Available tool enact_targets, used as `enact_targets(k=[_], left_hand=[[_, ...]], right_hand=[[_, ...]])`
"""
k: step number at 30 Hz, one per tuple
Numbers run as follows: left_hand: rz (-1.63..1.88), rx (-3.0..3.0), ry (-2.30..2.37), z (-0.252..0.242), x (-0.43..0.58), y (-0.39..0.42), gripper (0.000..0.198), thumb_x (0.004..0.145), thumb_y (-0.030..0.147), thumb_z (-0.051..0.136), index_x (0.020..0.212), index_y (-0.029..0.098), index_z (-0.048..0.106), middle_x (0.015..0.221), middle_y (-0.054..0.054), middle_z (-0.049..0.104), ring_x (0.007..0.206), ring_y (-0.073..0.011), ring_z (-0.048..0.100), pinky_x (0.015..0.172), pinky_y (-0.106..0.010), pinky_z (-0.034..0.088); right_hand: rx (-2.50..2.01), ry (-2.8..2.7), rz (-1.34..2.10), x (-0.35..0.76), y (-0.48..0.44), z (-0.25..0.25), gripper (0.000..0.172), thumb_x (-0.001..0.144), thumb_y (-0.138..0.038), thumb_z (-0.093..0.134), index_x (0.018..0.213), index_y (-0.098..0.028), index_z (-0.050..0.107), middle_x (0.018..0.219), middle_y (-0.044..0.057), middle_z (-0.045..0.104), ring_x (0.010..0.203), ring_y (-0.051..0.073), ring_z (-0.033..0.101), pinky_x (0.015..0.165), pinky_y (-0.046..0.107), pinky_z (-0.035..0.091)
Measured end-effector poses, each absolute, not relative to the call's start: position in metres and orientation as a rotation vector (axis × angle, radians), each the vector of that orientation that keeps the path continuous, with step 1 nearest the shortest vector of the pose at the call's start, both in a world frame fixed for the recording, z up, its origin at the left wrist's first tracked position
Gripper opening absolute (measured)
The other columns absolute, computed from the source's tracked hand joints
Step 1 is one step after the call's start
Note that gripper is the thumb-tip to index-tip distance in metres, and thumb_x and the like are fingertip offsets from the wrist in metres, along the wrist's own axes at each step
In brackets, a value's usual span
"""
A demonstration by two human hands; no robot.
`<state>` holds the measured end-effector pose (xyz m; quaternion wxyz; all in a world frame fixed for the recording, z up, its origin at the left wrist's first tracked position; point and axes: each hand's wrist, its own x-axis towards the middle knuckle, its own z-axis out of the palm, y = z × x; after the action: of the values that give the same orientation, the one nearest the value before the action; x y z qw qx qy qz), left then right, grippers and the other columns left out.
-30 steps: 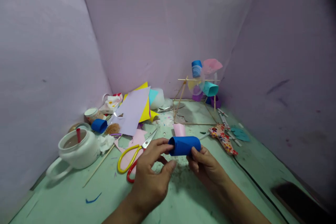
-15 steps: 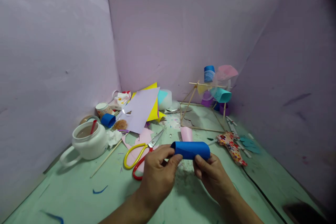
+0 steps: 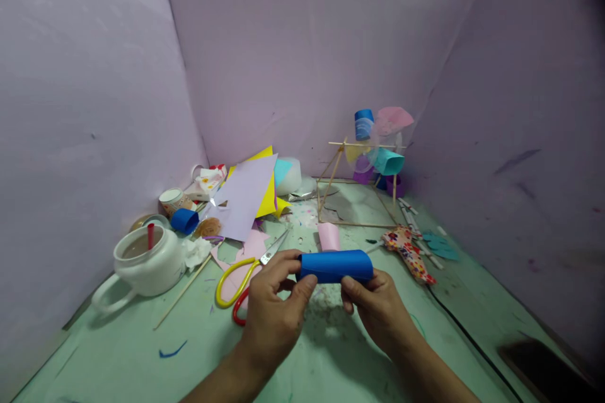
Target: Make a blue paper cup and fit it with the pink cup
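Observation:
A sheet of blue paper rolled into a tube is held level above the table, one end in each hand. My left hand pinches its left end, thumb in front and fingers behind. At the other end, my right hand grips with the thumb on the front and the fingers underneath. Scissors with one yellow and one red handle lie beside my left hand, partly hidden by it. Just behind the tube stands a curled piece of pink paper.
At left are a white mug with a red stick, a thin wooden stick and a small blue paper roll. Lilac paper lies behind. A stick frame with a paper-cup wheel and a floral-covered glue gun are at right.
The view has shifted slightly, so the surroundings sit a little further left. Both hands keep hold of the blue tube, with hardly any change in their grip.

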<state>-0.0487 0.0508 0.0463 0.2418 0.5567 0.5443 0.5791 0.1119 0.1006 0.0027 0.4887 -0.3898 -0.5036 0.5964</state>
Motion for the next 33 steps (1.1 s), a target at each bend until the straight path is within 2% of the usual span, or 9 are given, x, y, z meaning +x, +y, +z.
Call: enact_targets(k=[3, 7, 12, 20, 27, 31, 33], left_hand=[[1.55, 1.486, 1.443, 0.049, -0.049, 0.052, 0.011, 0.072, 0.023, 0.062, 0.068, 0.017, 0.07, 0.091, -0.008, 0.068, 0.076, -0.0183, 0.064, 0.06, -0.024, 0.051], [1.53, 1.414, 1.436, 0.05, -0.052, 0.055, 0.017, 0.068, 0.023, 0.063, 0.053, 0.016, 0.063, 0.086, -0.007, 0.068, 0.065, -0.0155, 0.061, 0.051, -0.022, 0.046], [1.523, 1.457, 1.501, 0.049, -0.053, 0.055, 0.026, 0.069, 0.023, 0.062, 0.046, 0.017, 0.053, 0.081, -0.006, 0.067, 0.064, -0.0147, 0.059, 0.055, -0.023, 0.044], [1.521, 1.575, 1.6, 0.046, -0.054, 0.055, 0.027, 0.071, 0.024, 0.061, 0.046, 0.017, 0.053, 0.08, -0.005, 0.068, 0.065, -0.0156, 0.059, 0.059, -0.024, 0.044], [1.59, 1.617, 1.503, 0.037, -0.054, 0.055, 0.027, 0.073, 0.023, 0.062, 0.047, 0.018, 0.057, 0.079, -0.002, 0.068, 0.067, -0.0141, 0.06, 0.06, -0.021, 0.044], [1.521, 1.636, 1.455, 0.04, -0.054, 0.056, 0.018, 0.075, 0.026, 0.061, 0.06, 0.02, 0.068, 0.085, -0.002, 0.07, 0.069, -0.0149, 0.061, 0.056, -0.021, 0.044], [1.486, 1.649, 1.487, 0.043, -0.054, 0.056, 0.018, 0.075, 0.028, 0.061, 0.06, 0.02, 0.068, 0.085, -0.003, 0.07, 0.069, -0.016, 0.062, 0.056, -0.021, 0.044]], right_hand=[[-0.935, -1.278, 1.447, 0.114, 0.101, -0.002, 0.032, 0.064, -0.042, 0.075, 0.057, -0.014, 0.062, 0.042, 0.001, 0.056, 0.039, 0.011, 0.046, 0.044, 0.024, 0.035], [-0.932, -1.35, 1.418, 0.116, 0.1, -0.002, 0.03, 0.068, -0.039, 0.073, 0.057, -0.014, 0.063, 0.044, 0.001, 0.058, 0.042, 0.012, 0.049, 0.047, 0.025, 0.038], [-0.917, -1.385, 1.412, 0.116, 0.098, 0.003, 0.03, 0.07, -0.04, 0.071, 0.057, -0.014, 0.061, 0.045, 0.001, 0.059, 0.042, 0.012, 0.051, 0.047, 0.025, 0.039], [-0.877, -1.19, 1.472, 0.108, 0.095, 0.001, 0.027, 0.068, -0.036, 0.075, 0.08, -0.014, 0.065, 0.047, -0.003, 0.059, 0.04, 0.009, 0.05, 0.043, 0.02, 0.039], [-0.855, -1.194, 1.468, 0.108, 0.093, 0.005, 0.026, 0.069, -0.036, 0.074, 0.075, -0.013, 0.064, 0.044, -0.003, 0.056, 0.037, 0.007, 0.048, 0.04, 0.017, 0.037], [-0.846, -1.208, 1.496, 0.109, 0.095, 0.012, 0.026, 0.066, -0.035, 0.075, 0.074, -0.012, 0.065, 0.045, -0.002, 0.056, 0.037, 0.007, 0.048, 0.04, 0.018, 0.038], [-0.846, -1.207, 1.52, 0.11, 0.095, 0.015, 0.025, 0.065, -0.033, 0.075, 0.074, -0.011, 0.065, 0.046, -0.003, 0.056, 0.038, 0.007, 0.049, 0.041, 0.018, 0.039]])
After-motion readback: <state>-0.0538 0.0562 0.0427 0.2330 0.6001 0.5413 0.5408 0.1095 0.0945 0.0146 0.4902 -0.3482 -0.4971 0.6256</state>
